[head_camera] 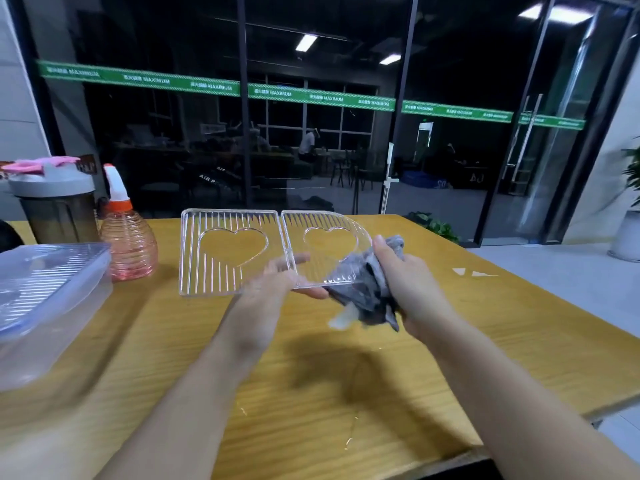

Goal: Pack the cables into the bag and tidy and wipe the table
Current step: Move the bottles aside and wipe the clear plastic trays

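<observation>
— What sits closest to the camera?

— Two bare forearms reach out from the near edge of the tabletop (pixel 450 358), which is yellow wood grain. A few small wet spots glint on it by that edge.

— And the hands?

— The left hand (pixel 277 282) holds a clear ribbed plastic panel (pixel 242 251) by its lower edge, fingers stretched beneath it and showing through the plastic. The panel is lifted above the middle of the tabletop; it has two hinged halves, each with a heart-shaped cut-out. The right hand (pixel 401 278) grips a bunched grey cloth (pixel 367 292), fingers curled round it, pressing it against the panel's right half near the rounded corner.

— What lies toward the left edge?

— A clear lidded plastic box (pixel 48 292) sits at the left edge, nearer the camera. Behind it, toward the far left corner, a pink ribbed spray bottle (pixel 128 244) with an orange collar stands upright, and beside that a dark shaker cup (pixel 57 209) with a grey lid, something pink lying on top.

— Beyond the table?

— A dark glass wall (pixel 346 133) crossed by a green strip.
</observation>
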The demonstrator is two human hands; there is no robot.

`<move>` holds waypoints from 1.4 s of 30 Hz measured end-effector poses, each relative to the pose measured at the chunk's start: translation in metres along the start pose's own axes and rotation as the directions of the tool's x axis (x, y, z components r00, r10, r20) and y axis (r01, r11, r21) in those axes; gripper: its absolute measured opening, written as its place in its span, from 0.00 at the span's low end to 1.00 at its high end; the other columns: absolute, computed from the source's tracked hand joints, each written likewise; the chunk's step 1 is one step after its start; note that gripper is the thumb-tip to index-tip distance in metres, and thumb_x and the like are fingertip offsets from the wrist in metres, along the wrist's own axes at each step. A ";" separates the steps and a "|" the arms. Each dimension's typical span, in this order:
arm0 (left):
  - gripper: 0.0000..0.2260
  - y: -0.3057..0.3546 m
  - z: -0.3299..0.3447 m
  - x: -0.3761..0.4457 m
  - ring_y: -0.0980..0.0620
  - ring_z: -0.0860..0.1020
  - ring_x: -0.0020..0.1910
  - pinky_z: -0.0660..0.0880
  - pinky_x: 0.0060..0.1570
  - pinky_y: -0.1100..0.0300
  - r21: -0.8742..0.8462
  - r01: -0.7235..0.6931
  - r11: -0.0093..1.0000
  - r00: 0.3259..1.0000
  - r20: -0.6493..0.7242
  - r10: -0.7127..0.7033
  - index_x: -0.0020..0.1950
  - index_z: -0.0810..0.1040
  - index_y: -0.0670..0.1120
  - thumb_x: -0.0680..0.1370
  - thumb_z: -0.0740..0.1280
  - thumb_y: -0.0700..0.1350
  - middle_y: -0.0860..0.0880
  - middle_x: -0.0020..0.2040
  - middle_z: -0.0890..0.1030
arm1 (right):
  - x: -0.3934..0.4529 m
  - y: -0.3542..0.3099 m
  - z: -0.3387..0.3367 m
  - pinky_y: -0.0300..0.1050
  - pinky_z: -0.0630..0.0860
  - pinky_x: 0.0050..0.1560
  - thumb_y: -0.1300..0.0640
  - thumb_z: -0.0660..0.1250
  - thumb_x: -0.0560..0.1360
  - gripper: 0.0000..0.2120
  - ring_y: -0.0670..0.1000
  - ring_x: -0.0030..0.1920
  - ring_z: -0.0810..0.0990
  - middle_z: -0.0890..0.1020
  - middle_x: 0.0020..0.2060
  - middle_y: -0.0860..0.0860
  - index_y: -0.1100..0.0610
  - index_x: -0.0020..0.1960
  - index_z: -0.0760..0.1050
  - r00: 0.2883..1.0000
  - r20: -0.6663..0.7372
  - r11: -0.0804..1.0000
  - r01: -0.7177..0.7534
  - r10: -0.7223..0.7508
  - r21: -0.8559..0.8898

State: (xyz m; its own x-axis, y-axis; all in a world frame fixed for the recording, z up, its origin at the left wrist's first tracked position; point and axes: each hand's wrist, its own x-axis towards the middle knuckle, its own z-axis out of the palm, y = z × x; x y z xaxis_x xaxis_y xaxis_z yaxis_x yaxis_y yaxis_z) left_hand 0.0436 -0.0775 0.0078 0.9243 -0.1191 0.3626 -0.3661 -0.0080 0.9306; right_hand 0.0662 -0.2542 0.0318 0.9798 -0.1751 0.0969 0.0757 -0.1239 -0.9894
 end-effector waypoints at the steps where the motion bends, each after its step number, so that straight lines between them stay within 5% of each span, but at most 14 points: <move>1: 0.15 -0.002 -0.002 0.002 0.50 0.76 0.45 0.67 0.56 0.62 -0.026 -0.016 1.000 1.000 0.011 0.016 0.32 0.84 0.48 0.73 0.61 0.50 0.58 0.48 0.82 | 0.001 -0.004 -0.005 0.63 0.78 0.52 0.39 0.62 0.76 0.23 0.62 0.47 0.83 0.85 0.43 0.59 0.59 0.46 0.79 0.999 0.048 1.000 0.003 -0.004 0.016; 3: 0.13 -0.005 -0.002 0.003 0.52 0.80 0.41 0.73 0.49 0.58 -0.171 0.000 0.985 0.997 0.078 0.013 0.27 0.79 0.43 0.67 0.61 0.47 0.50 0.37 0.82 | 0.003 -0.012 -0.017 0.58 0.80 0.51 0.41 0.62 0.77 0.23 0.60 0.48 0.84 0.84 0.47 0.59 0.61 0.54 0.78 0.984 0.175 0.997 -0.023 0.011 0.069; 6: 0.15 -0.005 -0.001 0.000 0.50 0.79 0.34 0.75 0.37 0.64 -0.293 0.065 0.954 0.985 0.174 -0.013 0.23 0.74 0.41 0.67 0.58 0.45 0.42 0.27 0.74 | 0.001 -0.020 -0.025 0.44 0.80 0.36 0.45 0.64 0.77 0.19 0.54 0.35 0.84 0.85 0.37 0.56 0.62 0.50 0.77 0.955 0.290 0.998 -0.059 0.063 -0.021; 10: 0.18 -0.008 0.003 -0.002 0.49 0.78 0.35 0.74 0.39 0.62 -0.207 0.064 0.976 0.977 0.212 -0.019 0.22 0.75 0.41 0.69 0.57 0.47 0.39 0.29 0.73 | 0.000 -0.014 -0.024 0.54 0.79 0.43 0.42 0.62 0.77 0.20 0.59 0.36 0.81 0.83 0.38 0.59 0.60 0.46 0.76 0.988 0.146 0.986 -0.027 0.052 -0.166; 12: 0.20 -0.009 0.009 -0.003 0.50 0.78 0.34 0.75 0.38 0.61 -0.200 0.069 0.977 0.987 0.155 -0.038 0.23 0.77 0.43 0.74 0.59 0.45 0.44 0.25 0.75 | 0.000 -0.010 -0.022 0.57 0.79 0.47 0.40 0.60 0.77 0.23 0.61 0.38 0.82 0.84 0.40 0.61 0.60 0.45 0.77 0.994 0.094 0.971 -0.040 0.063 -0.235; 17: 0.27 -0.011 0.009 0.003 0.52 0.74 0.29 0.71 0.34 0.62 -0.118 -0.002 0.993 0.998 -0.069 -0.007 0.18 0.70 0.45 0.77 0.61 0.52 0.48 0.24 0.74 | -0.003 -0.012 -0.028 0.45 0.72 0.40 0.39 0.55 0.79 0.24 0.54 0.34 0.77 0.78 0.33 0.55 0.58 0.37 0.71 0.997 0.034 0.867 0.077 -0.069 -0.492; 21: 0.30 -0.010 0.002 0.013 0.51 0.71 0.27 0.68 0.35 0.57 -0.248 0.043 0.968 0.940 -0.318 -0.123 0.17 0.66 0.46 0.79 0.60 0.53 0.51 0.21 0.71 | -0.016 -0.020 -0.035 0.46 0.73 0.41 0.38 0.56 0.77 0.27 0.54 0.35 0.78 0.78 0.34 0.55 0.61 0.39 0.73 0.968 0.247 0.850 0.173 -0.052 -0.497; 24: 0.24 -0.007 -0.005 0.020 0.49 0.74 0.29 0.74 0.37 0.55 -0.333 0.135 0.933 0.865 -0.420 -0.274 0.28 0.71 0.43 0.78 0.61 0.57 0.51 0.23 0.75 | -0.031 -0.021 -0.035 0.50 0.79 0.45 0.40 0.62 0.75 0.22 0.58 0.38 0.83 0.84 0.36 0.56 0.60 0.38 0.77 0.899 0.436 0.909 0.143 0.047 -0.392; 29: 0.23 -0.005 -0.012 0.027 0.49 0.77 0.44 0.77 0.45 0.53 -0.099 0.332 0.938 0.866 -0.363 -0.345 0.57 0.73 0.45 0.75 0.61 0.63 0.49 0.51 0.79 | -0.033 -0.016 -0.029 0.47 0.79 0.44 0.43 0.63 0.76 0.19 0.53 0.35 0.83 0.84 0.34 0.55 0.58 0.39 0.76 0.940 0.340 0.898 0.178 -0.034 -0.402; 32: 0.33 0.011 -0.010 0.014 0.47 0.65 0.66 0.63 0.67 0.53 0.393 0.246 0.886 0.912 -0.404 -0.074 0.71 0.58 0.47 0.73 0.67 0.59 0.47 0.68 0.64 | -0.030 -0.010 -0.018 0.44 0.73 0.38 0.42 0.60 0.78 0.20 0.53 0.34 0.77 0.78 0.34 0.55 0.58 0.39 0.73 0.975 0.205 0.865 0.172 -0.082 -0.472; 35: 0.27 0.024 -0.006 -0.012 0.54 0.53 0.70 0.51 0.66 0.58 0.814 -0.038 0.580 0.963 -0.125 0.239 0.69 0.65 0.54 0.73 0.66 0.59 0.53 0.70 0.59 | -0.030 -0.002 0.000 0.44 0.69 0.36 0.42 0.57 0.79 0.21 0.53 0.34 0.74 0.76 0.34 0.55 0.58 0.37 0.71 0.975 0.182 0.840 0.204 -0.128 -0.502; 38: 0.18 0.028 -0.010 -0.031 0.57 0.47 0.73 0.43 0.66 0.55 0.915 -0.202 0.349 0.977 0.165 0.134 0.61 0.74 0.56 0.76 0.60 0.61 0.57 0.69 0.64 | -0.037 -0.001 0.020 0.46 0.71 0.38 0.43 0.57 0.79 0.26 0.53 0.35 0.75 0.77 0.33 0.55 0.64 0.38 0.73 0.958 0.238 0.866 0.252 -0.160 -0.432; 42: 0.15 0.033 -0.035 -0.047 0.57 0.45 0.74 0.42 0.69 0.47 0.945 -0.243 0.220 0.969 0.245 0.020 0.55 0.78 0.54 0.78 0.56 0.59 0.58 0.63 0.70 | -0.049 -0.001 0.043 0.51 0.75 0.40 0.41 0.58 0.78 0.27 0.52 0.34 0.75 0.78 0.33 0.56 0.66 0.39 0.74 0.940 0.298 0.893 0.272 -0.166 -0.359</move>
State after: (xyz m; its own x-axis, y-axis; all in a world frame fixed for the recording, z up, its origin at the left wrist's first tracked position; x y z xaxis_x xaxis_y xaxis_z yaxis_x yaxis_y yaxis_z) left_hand -0.0085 -0.0373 0.0236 0.8621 -0.3588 0.3578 -0.4073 -0.9108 0.0681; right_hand 0.0260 -0.2030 0.0237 0.9636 0.1467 0.2236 0.2673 -0.5092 -0.8181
